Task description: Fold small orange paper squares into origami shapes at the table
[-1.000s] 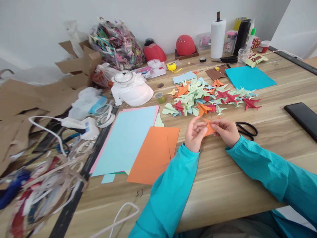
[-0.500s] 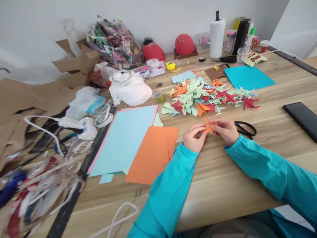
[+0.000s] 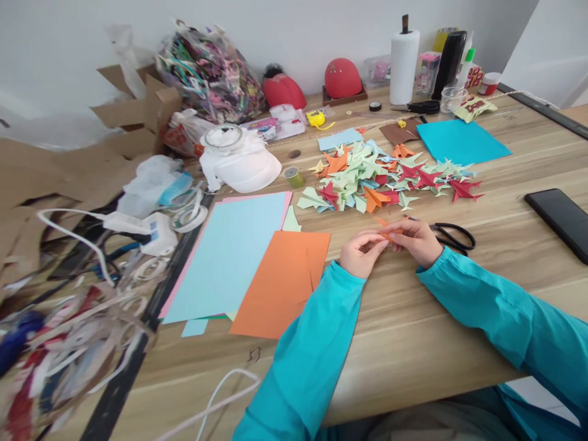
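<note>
Between my two hands is a small piece of folded orange paper [image 3: 391, 235], mostly covered by fingers. My left hand [image 3: 362, 252] pinches its left side, and my right hand [image 3: 417, 240] grips it from the right. Black-handled scissors [image 3: 454, 236] lie beside my right hand, their blades partly hidden. Beyond my hands spreads a pile of folded paper figures [image 3: 361, 171] in pale green, orange, red and light blue. Orange sheets [image 3: 280, 288] with a cut strip lie left of my left forearm, overlapping light blue and pink sheets [image 3: 229, 245].
A black phone [image 3: 558, 223] lies at the right. Turquoise paper [image 3: 462, 141] sits behind the pile, with a thread spool [image 3: 293, 177] to its left. Cables and a power strip [image 3: 156, 233] clutter the left side. A white ribbed bottle [image 3: 404, 67] stands at the back.
My fingers have closed further over the orange paper, so less of it shows. My left thumb has moved right towards my right fingers. The view has shifted slightly.
</note>
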Demonstrator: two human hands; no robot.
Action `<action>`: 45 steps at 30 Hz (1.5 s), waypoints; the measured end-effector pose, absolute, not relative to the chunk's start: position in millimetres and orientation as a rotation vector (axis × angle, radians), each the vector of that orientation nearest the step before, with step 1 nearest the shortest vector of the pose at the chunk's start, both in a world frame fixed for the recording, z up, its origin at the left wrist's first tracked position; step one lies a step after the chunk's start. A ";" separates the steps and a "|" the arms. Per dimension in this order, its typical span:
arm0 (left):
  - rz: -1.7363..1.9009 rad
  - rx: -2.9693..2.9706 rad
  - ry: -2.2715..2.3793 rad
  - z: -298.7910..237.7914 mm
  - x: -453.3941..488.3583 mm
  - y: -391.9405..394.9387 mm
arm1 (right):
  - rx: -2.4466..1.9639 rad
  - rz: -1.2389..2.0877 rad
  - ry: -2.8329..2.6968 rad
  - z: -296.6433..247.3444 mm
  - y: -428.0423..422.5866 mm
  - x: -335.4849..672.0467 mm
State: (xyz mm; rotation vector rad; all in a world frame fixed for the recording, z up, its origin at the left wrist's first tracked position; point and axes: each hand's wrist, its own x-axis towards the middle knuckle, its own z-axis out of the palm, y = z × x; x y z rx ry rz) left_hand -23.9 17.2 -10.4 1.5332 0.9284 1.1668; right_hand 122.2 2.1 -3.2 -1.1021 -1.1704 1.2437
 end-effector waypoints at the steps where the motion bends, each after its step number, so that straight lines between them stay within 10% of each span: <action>1: 1.138 1.475 0.921 -10.2 -24.1 17.7 | -1.106 1.266 -1.180 -2.2 1.7 122.5; 45: 0.997 1.077 0.917 -1.4 -24.8 22.9 | -1.047 1.406 -1.203 1.5 2.4 126.9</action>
